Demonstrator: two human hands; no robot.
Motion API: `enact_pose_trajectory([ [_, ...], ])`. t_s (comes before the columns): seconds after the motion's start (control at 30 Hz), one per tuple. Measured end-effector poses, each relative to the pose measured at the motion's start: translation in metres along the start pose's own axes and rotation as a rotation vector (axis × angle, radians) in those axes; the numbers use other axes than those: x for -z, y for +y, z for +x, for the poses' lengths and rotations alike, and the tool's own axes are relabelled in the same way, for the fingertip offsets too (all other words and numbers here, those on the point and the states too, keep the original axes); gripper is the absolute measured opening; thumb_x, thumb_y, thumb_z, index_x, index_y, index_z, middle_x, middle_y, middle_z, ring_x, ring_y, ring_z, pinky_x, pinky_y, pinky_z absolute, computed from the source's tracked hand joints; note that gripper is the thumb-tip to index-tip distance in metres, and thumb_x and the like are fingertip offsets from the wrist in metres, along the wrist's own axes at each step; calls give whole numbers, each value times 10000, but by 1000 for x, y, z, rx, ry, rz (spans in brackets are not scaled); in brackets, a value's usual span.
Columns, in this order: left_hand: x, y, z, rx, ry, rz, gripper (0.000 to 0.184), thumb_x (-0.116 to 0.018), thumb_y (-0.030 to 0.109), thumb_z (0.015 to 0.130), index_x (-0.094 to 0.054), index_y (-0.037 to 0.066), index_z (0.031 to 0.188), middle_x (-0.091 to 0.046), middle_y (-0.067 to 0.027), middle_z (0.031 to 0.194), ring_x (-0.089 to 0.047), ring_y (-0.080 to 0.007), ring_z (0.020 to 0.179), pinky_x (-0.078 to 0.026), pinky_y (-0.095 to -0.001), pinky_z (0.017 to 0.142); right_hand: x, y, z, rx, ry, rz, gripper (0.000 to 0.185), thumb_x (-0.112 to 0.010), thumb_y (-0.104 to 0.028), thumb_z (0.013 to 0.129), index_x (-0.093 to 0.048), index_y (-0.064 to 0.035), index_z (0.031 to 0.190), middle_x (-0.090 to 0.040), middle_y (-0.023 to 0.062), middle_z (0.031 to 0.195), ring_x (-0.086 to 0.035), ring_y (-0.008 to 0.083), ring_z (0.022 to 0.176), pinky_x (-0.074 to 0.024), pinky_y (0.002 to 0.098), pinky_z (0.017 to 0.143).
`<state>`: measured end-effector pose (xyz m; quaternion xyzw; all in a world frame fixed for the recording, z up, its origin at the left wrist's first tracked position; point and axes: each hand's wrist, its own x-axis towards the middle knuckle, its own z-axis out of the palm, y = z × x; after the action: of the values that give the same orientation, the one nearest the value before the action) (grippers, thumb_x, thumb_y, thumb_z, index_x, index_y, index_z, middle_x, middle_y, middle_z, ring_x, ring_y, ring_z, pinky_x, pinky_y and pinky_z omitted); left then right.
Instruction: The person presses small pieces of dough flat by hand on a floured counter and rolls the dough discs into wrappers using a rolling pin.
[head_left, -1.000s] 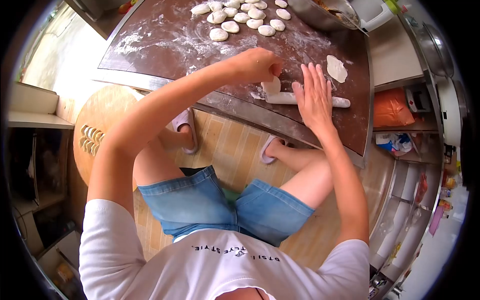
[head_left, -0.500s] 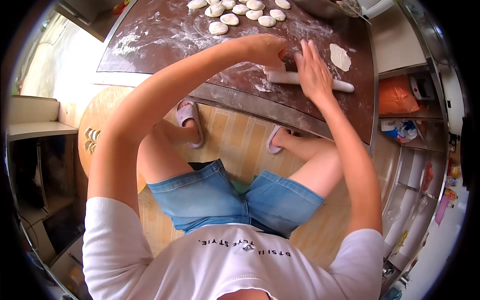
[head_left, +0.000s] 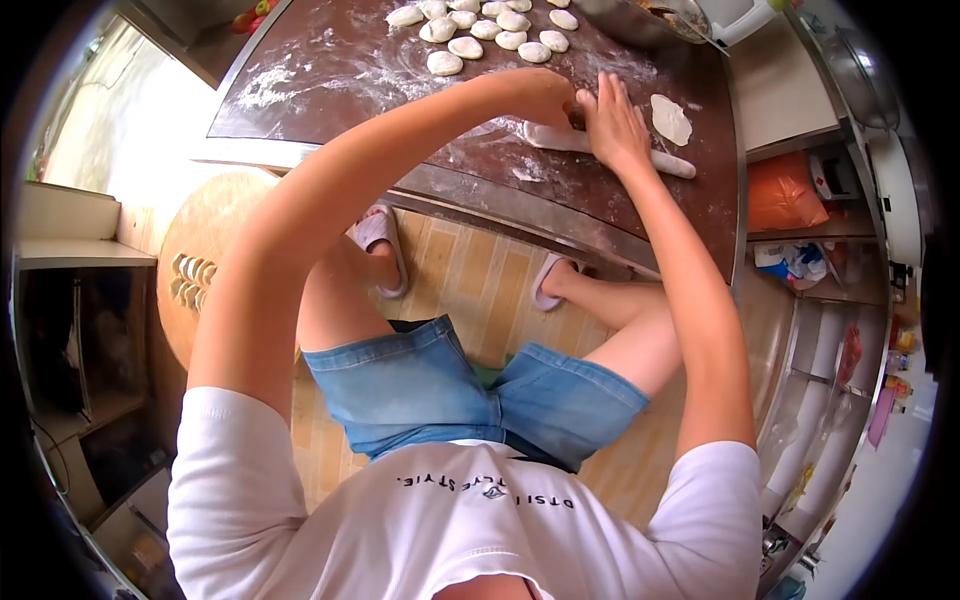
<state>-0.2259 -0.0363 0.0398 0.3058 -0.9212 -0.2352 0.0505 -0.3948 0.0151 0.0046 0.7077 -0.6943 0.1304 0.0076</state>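
Note:
A floury rolling pin [head_left: 675, 165] lies slanted across the brown tabletop. My right hand [head_left: 615, 125] rests over its middle, fingers stretched out and palm down. My left hand [head_left: 550, 95] is bent inward beside the right, close to the pin's left part. Its fingers are curled, and whatever they hold is hidden behind the hand. A flat, rolled-out dough wrapper [head_left: 671, 120] lies on the table to the right of my right hand. Beyond my left hand, several small flattened dough pieces [head_left: 466, 48] sit in a group, dusted with flour.
The brown table [head_left: 300, 110] is streaked with flour. At its far right stands a metal bowl [head_left: 625, 18] with food in it. On my left, a round wooden board [head_left: 215, 215] carries rows of small pale pieces. Shelves [head_left: 825, 240] with bags stand on the right.
My right hand has moved slightly left and its fingers sit closer to my left hand. The rolling pin has shifted a little up and left. The camera view has moved slightly.

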Motion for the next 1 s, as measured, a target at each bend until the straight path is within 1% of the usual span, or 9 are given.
enact_pose_trajectory([
  [0.1,-6,0,-2,-103,13,-25,239,-646,235,701,-658,51,852,-659,-129,798,-629,-292,766,-477,-402,683,14,4,-68,74,-52,-26,617,-313,-446,979,-273,-40,1442,-289,176,1491,-250,302,1393,-184,469,1124],
  [0.2,-16,-1,0,-63,50,17,252,-653,228,679,-655,45,852,-655,-132,779,-629,-295,760,-478,-410,669,25,5,-110,129,-76,6,639,-328,-458,972,-274,-25,1438,-270,181,1498,-211,310,1406,-156,472,1130],
  [0.27,-16,4,-4,119,50,-151,222,-646,198,697,-650,33,847,-659,-133,776,-638,-279,759,-490,-390,676,35,4,-106,133,-175,26,655,-309,-476,973,-263,-22,1443,-230,170,1516,-153,289,1426,-116,466,1141],
  [0.37,-17,7,-11,146,113,-166,223,-638,205,726,-655,39,874,-668,-138,813,-654,-279,780,-500,-390,702,41,6,-83,120,-336,21,694,-244,-525,969,-232,-33,1459,-219,158,1524,-136,267,1433,-89,456,1149],
  [0.43,-26,3,-11,82,238,-45,239,-634,209,737,-664,46,909,-676,-143,848,-660,-288,786,-502,-396,714,39,9,-70,143,-334,45,694,-246,-525,969,-235,-34,1458,-215,157,1526,-135,266,1433,-87,455,1150],
  [0.57,-34,-1,-11,42,264,-32,281,-621,196,727,-682,53,961,-683,-165,869,-659,-304,784,-501,-403,718,26,10,-56,169,-241,30,658,-233,-504,977,-284,-44,1444,-255,147,1513,-169,256,1425,-110,455,1146],
  [0.7,-29,7,-19,79,298,-138,228,-616,178,725,-671,35,894,-680,-149,831,-655,-293,772,-502,-393,715,19,14,-81,184,-126,29,594,-286,-447,986,-333,-46,1421,-293,144,1497,-199,257,1416,-136,464,1137],
  [0.83,-15,-5,-18,-62,166,-185,219,-623,181,727,-671,37,884,-677,-127,833,-645,-266,771,-493,-365,693,15,10,-63,191,-39,13,578,-338,-413,981,-310,-46,1428,-292,162,1491,-214,281,1409,-147,487,1128],
  [1.0,-3,-15,6,-25,-59,-138,221,-641,189,722,-681,31,873,-667,-130,806,-628,-260,722,-474,-383,653,-7,7,21,165,24,22,580,-348,-408,976,-323,-25,1411,-303,184,1479,-227,314,1399,-170,499,1121],
])
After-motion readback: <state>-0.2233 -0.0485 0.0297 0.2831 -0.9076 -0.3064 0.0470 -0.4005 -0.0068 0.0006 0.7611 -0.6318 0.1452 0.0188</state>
